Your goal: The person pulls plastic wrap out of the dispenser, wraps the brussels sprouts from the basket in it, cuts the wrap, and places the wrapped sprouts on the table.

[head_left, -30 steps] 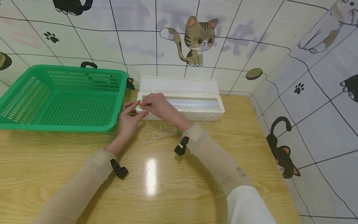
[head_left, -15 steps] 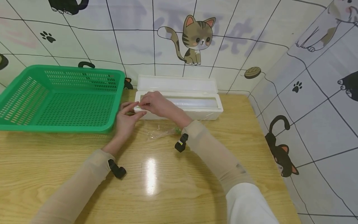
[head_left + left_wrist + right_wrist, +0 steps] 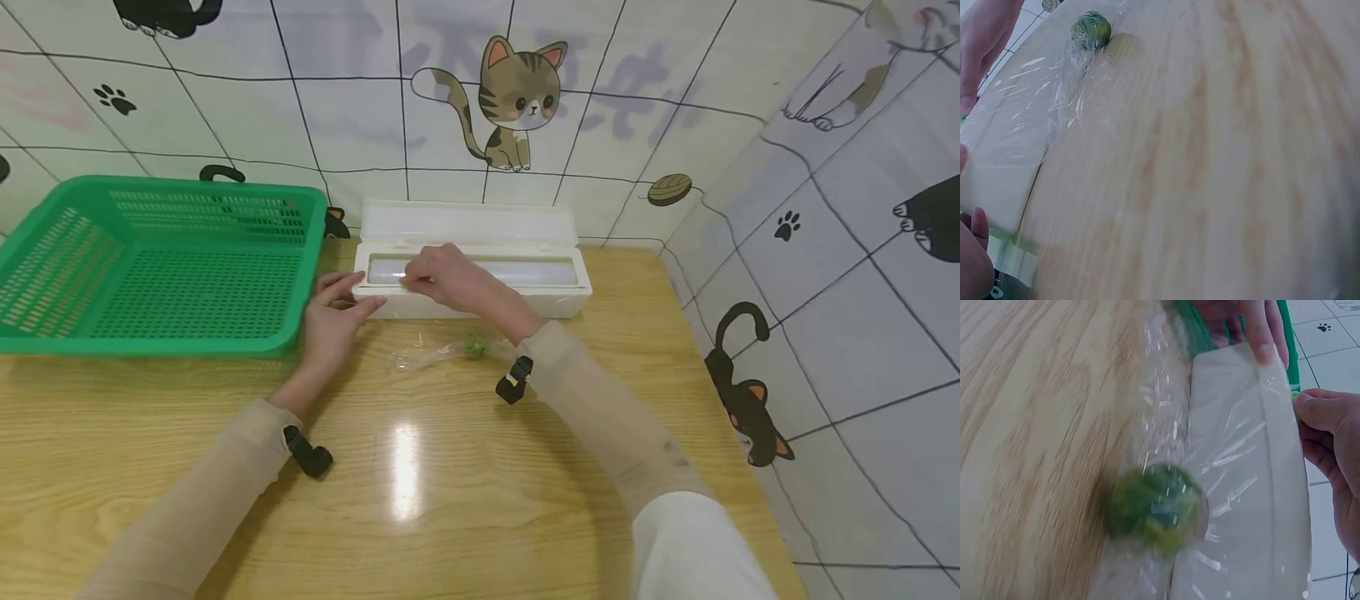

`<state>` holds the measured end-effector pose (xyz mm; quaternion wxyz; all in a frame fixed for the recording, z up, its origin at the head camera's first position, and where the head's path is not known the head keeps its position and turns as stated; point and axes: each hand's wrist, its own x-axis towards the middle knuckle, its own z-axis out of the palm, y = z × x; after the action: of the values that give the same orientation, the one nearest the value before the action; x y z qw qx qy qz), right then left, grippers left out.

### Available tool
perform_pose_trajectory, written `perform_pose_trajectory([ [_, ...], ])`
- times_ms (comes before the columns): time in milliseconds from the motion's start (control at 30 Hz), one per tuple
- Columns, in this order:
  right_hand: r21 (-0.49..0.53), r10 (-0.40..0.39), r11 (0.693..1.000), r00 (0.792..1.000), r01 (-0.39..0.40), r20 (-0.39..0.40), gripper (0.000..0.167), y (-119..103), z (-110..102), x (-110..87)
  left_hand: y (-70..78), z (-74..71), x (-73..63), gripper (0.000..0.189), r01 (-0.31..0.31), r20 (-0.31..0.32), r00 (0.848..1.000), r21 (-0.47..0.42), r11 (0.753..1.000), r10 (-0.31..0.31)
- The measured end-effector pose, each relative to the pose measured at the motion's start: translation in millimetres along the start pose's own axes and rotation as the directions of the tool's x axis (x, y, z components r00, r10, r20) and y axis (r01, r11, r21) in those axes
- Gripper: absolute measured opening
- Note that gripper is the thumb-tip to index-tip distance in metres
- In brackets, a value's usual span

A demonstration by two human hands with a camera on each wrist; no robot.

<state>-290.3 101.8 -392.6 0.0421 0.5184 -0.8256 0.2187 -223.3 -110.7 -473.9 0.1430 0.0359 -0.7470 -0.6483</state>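
Film roll point(image 3: 525, 272), head view only, green ball point(image 3: 1091, 30), sharpest left-wrist

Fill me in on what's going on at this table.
A person is working at a white box with its lid up and a pale roll inside. The left hand holds the box's left end; the right hand pinches a small green piece near the front edge. Clear film hangs over the front onto the table, where a round green thing lies amid it. A green basket stands to the left.
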Motion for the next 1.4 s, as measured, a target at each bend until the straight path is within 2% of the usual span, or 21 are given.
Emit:
perform_pose_trajectory([
  [233, -0.007, 0.001, 1.0, 0.999, -0.001, -0.037, 0.017, 10.4, -7.4, -26.3, 2.1, -1.8, -0.9, 0.053, 0.027, 0.01, 1.0, 0.033, 0.999, -0.027],
  [367, -0.027, -0.035, 0.999, 0.997, 0.033, -0.067, 0.015, 13.7, -12.4, -37.5, 3.6, -2.6, -1.1, 0.054, 0.045, 0.011, 0.999, 0.038, 0.998, -0.045],
  [567, -0.023, -0.074, 0.997, 0.992, 0.072, -0.107, 0.019, 20.9, -18.6, -51.0, 5.3, -2.4, -0.6, 0.054, 0.033, 0.007, 0.999, 0.035, 0.999, -0.033],
  [767, -0.002, -0.104, 0.994, 0.981, 0.105, -0.164, 0.011, 29.9, -23.7, -70.5, 5.4, -2.7, -1.8, 0.055, 0.037, 0.017, 0.999, 0.051, 0.998, -0.037],
  [967, -0.002, -0.042, 0.999, 0.985, 0.042, -0.169, 0.008, 37.7, -33.0, -96.4, 2.9, -1.9, -2.5, 0.054, 0.038, 0.021, 0.999, 0.048, 0.998, -0.039],
  [1233, -0.063, 0.041, 0.996, 0.973, -0.056, -0.225, 0.018, 58.9, -55.9, -153.6, -1.0, -1.7, -1.1, 0.052, 0.02, 0.0, 1.0, 0.041, 0.999, -0.02],
  [1400, -0.101, 0.088, 0.988, 0.967, -0.115, -0.239, 0.021, 68.3, -68.7, -183.6, 1.0, -4.5, -1.2, 0.053, 0.024, 0.014, 1.0, 0.04, 0.999, -0.025],
])
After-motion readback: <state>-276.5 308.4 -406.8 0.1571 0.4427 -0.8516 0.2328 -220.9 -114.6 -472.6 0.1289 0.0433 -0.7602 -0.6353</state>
